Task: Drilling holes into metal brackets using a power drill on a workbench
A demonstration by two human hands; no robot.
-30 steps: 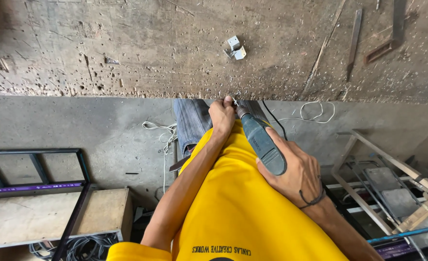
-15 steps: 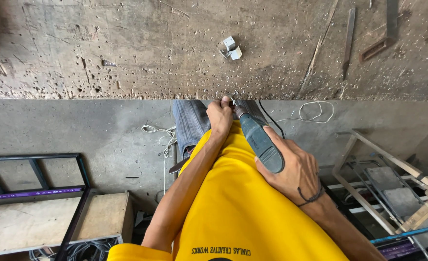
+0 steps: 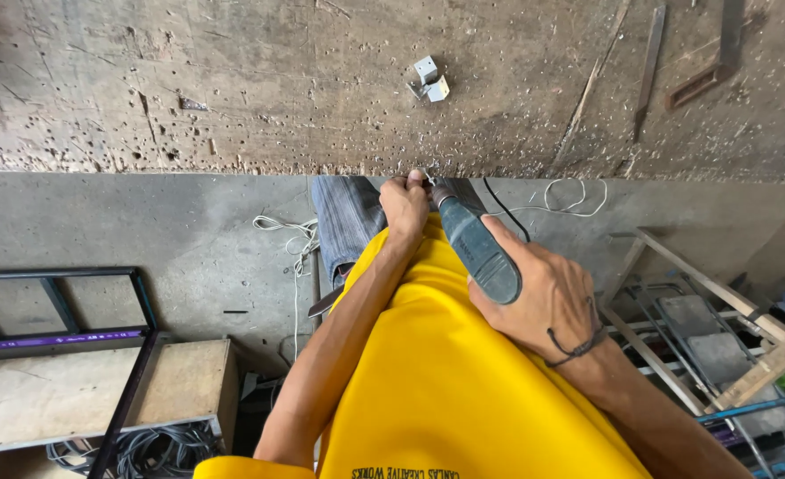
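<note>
My right hand (image 3: 547,297) grips a grey-blue rotary tool (image 3: 475,245) whose tip points at the front edge of a worn, pitted workbench (image 3: 233,98). My left hand (image 3: 404,204) is closed right at that edge beside the tool's tip, pinching a small piece too tiny to make out. A black cord runs from the tool over my yellow shirt (image 3: 445,381).
A small bent metal bracket (image 3: 430,80) lies on the bench, with flat metal strips (image 3: 649,62) at the far right. Below are a concrete floor, white cable (image 3: 561,200), a dark metal frame (image 3: 64,302), a wooden box (image 3: 100,395) and a wood-and-wire rack (image 3: 720,337).
</note>
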